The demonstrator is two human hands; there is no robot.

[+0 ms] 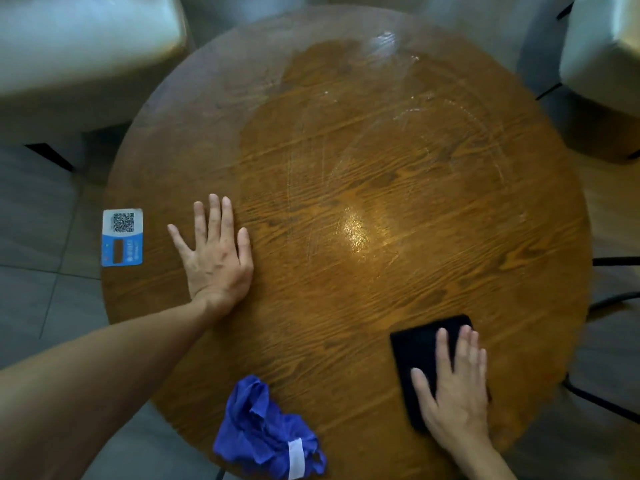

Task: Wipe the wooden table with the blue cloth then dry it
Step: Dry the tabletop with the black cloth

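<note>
A round wooden table (346, 278) fills the view, with wet streaks and a shiny patch across its middle and far side. A crumpled blue cloth (266, 431) with a white tag lies at the near edge, touched by neither hand. My left hand (216, 254) rests flat on the table's left part, fingers spread, holding nothing. My right hand (453, 386) presses flat on a folded black cloth (419, 348) at the near right of the table.
A blue and white QR code sticker (122, 237) is stuck at the table's left edge. Pale upholstered seats stand at the far left (79, 46) and far right (602, 64). Dark metal chair legs (616, 299) show at the right, over a grey tiled floor.
</note>
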